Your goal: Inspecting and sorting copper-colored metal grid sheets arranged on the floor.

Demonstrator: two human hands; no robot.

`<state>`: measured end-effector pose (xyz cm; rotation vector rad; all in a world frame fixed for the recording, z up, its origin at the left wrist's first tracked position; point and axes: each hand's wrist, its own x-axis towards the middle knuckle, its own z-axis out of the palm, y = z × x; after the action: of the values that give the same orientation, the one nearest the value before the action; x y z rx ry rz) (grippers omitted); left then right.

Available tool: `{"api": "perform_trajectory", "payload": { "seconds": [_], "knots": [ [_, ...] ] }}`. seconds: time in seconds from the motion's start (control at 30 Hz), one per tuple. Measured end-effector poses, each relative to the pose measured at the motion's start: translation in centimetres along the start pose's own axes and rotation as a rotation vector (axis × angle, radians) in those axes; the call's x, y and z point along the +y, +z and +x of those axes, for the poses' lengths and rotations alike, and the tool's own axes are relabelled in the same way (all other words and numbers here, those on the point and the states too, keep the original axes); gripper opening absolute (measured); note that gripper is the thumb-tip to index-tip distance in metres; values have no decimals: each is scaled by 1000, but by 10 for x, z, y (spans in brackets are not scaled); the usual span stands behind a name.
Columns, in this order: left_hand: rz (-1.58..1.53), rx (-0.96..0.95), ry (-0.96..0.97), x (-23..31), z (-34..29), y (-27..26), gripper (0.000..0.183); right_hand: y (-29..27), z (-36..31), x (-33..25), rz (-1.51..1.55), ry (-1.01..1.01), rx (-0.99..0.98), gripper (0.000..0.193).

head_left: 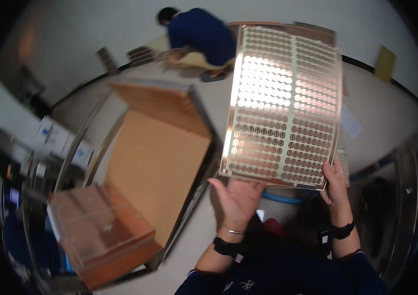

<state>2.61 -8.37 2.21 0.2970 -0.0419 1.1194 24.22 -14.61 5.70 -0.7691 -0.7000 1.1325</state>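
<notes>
A large copper-coloured circuit board panel (287, 113), with rows of small U-shaped pads in two blocks, is held up tilted in front of me. Strong light glares off its upper left part. My right hand (336, 182) grips its lower right edge, thumb on the face and fingers behind. Palm up, my left hand (238, 201) supports the lower left edge from beneath. Its thumb sticks out to the side, while its fingertips are hidden under the panel. More panels appear behind this one, mostly covered by it.
On the left stands a rack (160, 162) with a brown board back. A stack of copper sheets (103, 231) lies on its lower end. Another person (201, 37) crouches by the far wall beside flat panels. A yellow board (385, 64) leans at the far right. White boxes (61, 140) stand left.
</notes>
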Motion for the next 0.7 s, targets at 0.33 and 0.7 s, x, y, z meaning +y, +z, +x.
{"api": "perform_trajectory", "payload": {
  "seconds": [0.33, 0.7],
  "knots": [
    [-195, 388, 602, 125, -61, -154, 10, 92, 7, 62, -473, 296, -588, 57],
    [-506, 698, 1479, 291, -124, -271, 32, 4, 3, 44, -669, 298, -191, 50]
  ]
}}
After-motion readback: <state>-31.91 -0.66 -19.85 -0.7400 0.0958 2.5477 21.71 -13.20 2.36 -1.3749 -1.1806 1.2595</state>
